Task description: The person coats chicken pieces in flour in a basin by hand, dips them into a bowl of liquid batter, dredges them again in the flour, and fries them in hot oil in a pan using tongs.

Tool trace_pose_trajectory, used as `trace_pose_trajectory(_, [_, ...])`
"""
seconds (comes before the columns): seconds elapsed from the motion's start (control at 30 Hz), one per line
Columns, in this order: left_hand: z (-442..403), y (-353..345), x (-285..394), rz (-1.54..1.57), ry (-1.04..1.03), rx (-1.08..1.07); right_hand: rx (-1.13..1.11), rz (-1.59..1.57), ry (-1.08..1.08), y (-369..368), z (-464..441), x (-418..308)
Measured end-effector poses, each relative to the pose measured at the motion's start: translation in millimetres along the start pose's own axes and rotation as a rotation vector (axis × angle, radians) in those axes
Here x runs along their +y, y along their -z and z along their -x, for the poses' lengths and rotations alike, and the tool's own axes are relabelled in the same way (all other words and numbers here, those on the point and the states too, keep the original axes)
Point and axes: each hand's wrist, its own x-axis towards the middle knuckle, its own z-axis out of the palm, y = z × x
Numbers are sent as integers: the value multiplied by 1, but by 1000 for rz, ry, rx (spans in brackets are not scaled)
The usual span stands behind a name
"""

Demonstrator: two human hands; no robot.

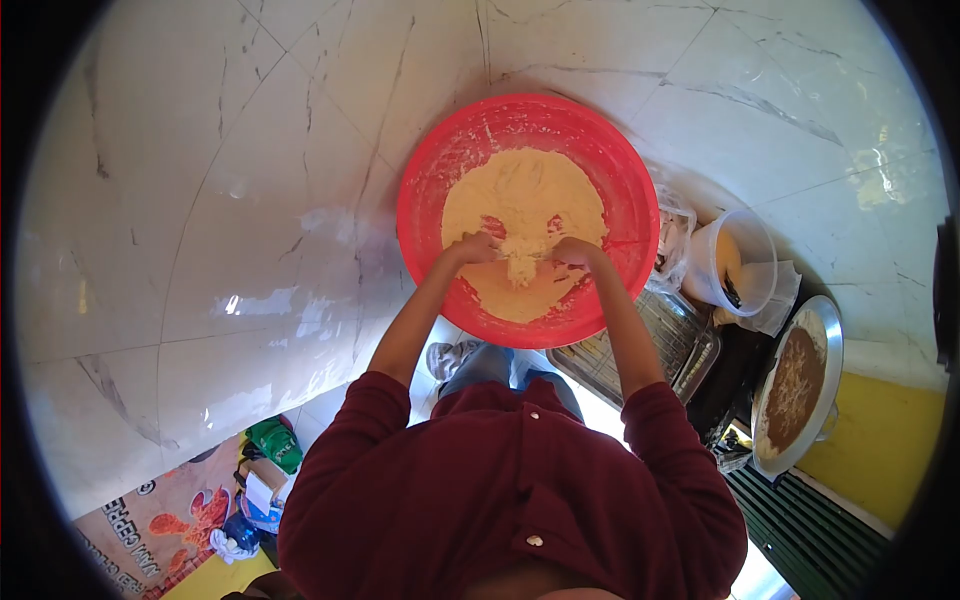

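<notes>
- My left hand and right hand: fingers in pale powder, tips hidden; can't tell how far open or gripping what.
- Powder lies in red basin; forearms cross near rim, room ahead to far rim.
- Right edge crowded: rack tray, plastic tub, then wide pan.
- Marbled tiles beyond.

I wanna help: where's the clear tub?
In the head view, the clear tub is on the right, between the red basin and the round pan.
</notes>
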Motion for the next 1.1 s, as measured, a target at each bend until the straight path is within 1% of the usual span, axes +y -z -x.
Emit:
trace_pose_trajectory(0.03, [12, 1, 8, 1, 1, -2, -9, 128, 117, -8, -28, 39])
trace_pose_trajectory(0.07, [34, 6, 25, -196, 141, 203, -10, 128, 118, -4, -9, 22])
trace_pose_trajectory(0.1, [54, 9, 40, -394, 281, 404, 194, 185, -134, 4, 32, -16])
trace_pose_trajectory(0.13, [63, 11, 51, -396, 280, 403, 401, 241, -387, 7, 60, -47])
trace_pose_trajectory(0.17, [68, 13, 63, -445, 320, 425, 403, 240, -388, 2, 64, -59])
trace_pose_trajectory(0.23, [72, 6, 85, -496, 362, 445, 539, 272, -464, -10, 65, -76])
trace_pose_trajectory(0.3, [70, -6, 107, -626, 450, 473, 548, 264, -462, -22, 58, -92])
trace_pose_trajectory(0.33, [58, -14, 106, -626, 450, 472, 559, 257, -462, -26, 55, -99])
trace_pose_trajectory(0.37, [43, -23, 102, -674, 495, 486, 559, 256, -461, -32, 53, -105])
trace_pose_trajectory(0.4, [37, -26, 101, -721, 542, 499, 601, 322, -444, -38, 50, -109])
trace_pose_trajectory(0.43, [32, -25, 96, -722, 542, 499, 645, 387, -426, -40, 49, -111])
trace_pose_trajectory(0.5, [28, -25, 87, -717, 598, 475, 659, 409, -455, -38, 39, -100])
trace_pose_trajectory(0.57, [37, -16, 80, -733, 568, 481, 675, 430, -481, -33, 36, -86])
trace_pose_trajectory(0.63, [44, -13, 74, -747, 538, 487, 721, 486, -557, -29, 41, -75])
trace_pose_trajectory(0.67, [46, -13, 72, -715, 465, 480, 720, 487, -557, -31, 41, -74])
trace_pose_trajectory(0.7, [49, -12, 73, -682, 394, 471, 651, 447, -506, -32, 44, -75])
trace_pose_trajectory(0.73, [52, -15, 77, -681, 396, 470, 582, 406, -454, -34, 45, -77])
trace_pose_trajectory(0.77, [53, -19, 84, -635, 374, 442, 581, 407, -452, -34, 44, -81])
trace_pose_trajectory(0.83, [57, -24, 98, -589, 356, 419, 139, 342, -287, -31, 34, -90])
trace_pose_trajectory(0.87, [58, -25, 104, -583, 377, 407, 140, 343, -283, -29, 31, -90])
trace_pose_trajectory(0.93, [46, -35, 97, -577, 400, 392, 16, 68, -278, -30, 25, -83])
trace_pose_trajectory(0.97, [30, -45, 83, -608, 409, 435, 16, 68, -277, -30, 25, -82])
trace_pose_trajectory(1.0, [30, -44, 83, -639, 418, 480, 24, -16, -252, -29, 25, -81])
trace_pose_trajectory(1.03, [28, -42, 82, -638, 418, 482, 33, -99, -229, -28, 26, -80])
trace_pose_trajectory(1.07, [28, -40, 80, -580, 391, 445, 32, -98, -229, -27, 27, -79])
trace_pose_trajectory(1.1, [36, -34, 83, -523, 366, 408, 23, -280, -203, -29, 23, -72])
